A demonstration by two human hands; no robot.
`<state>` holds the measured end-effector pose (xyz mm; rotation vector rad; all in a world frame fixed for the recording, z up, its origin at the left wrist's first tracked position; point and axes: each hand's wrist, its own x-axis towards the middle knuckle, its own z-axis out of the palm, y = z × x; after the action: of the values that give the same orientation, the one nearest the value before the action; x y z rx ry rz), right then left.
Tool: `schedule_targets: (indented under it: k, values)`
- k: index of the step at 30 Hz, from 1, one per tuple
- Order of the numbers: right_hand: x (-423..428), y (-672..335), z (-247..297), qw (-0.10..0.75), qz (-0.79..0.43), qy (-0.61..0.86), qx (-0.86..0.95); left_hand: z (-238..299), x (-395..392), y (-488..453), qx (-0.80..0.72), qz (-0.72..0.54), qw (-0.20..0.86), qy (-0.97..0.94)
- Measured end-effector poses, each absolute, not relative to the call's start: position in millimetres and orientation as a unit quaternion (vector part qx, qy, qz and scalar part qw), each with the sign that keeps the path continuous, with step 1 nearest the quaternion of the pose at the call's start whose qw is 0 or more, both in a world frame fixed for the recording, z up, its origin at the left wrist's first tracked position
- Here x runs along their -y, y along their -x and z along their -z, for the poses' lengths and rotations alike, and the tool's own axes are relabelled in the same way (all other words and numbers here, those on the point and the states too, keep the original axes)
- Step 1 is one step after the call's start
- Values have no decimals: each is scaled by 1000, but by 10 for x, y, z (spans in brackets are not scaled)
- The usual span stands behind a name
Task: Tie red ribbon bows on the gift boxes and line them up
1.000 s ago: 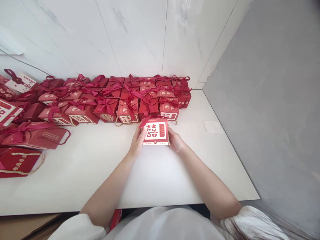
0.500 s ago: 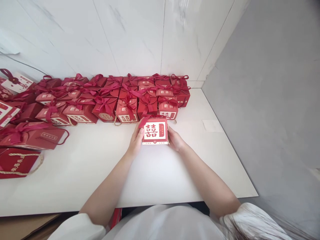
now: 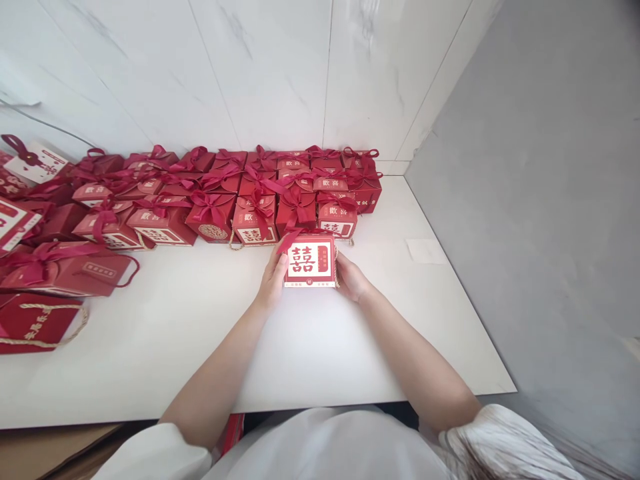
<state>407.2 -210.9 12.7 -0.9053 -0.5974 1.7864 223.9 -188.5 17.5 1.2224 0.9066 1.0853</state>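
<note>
A small red and white gift box [image 3: 310,261] with a large red double-happiness character on its face stands on the white table [image 3: 310,347]. My left hand [image 3: 273,280] grips its left side with the thumb on the front face. My right hand [image 3: 350,280] clasps its right side, by a rope handle. The box sits just in front of rows of red gift boxes [image 3: 260,193] tied with dark red ribbon bows.
Several more red boxes [image 3: 65,267] lie at the far left, one with a rope handle [image 3: 35,327]. White marble wall behind, grey wall [image 3: 525,200] on the right. A small pale paper piece [image 3: 423,251] lies right of the box. The table's front edge is near my body.
The box and both hands have barely shifted, a little farther from me toward the rows. The grip is unchanged.
</note>
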Motion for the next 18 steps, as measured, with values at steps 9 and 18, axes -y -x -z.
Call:
schedule_targets:
  k: [9, 18]
  values:
    - [2105, -4076, -126, 501, -739, 376, 247, -132, 1875, -2221, -345, -475, 607, -535]
    - [2151, -4119, -67, 555, -688, 342, 319, -159, 1855, -2209, -473, -528, 445, -548]
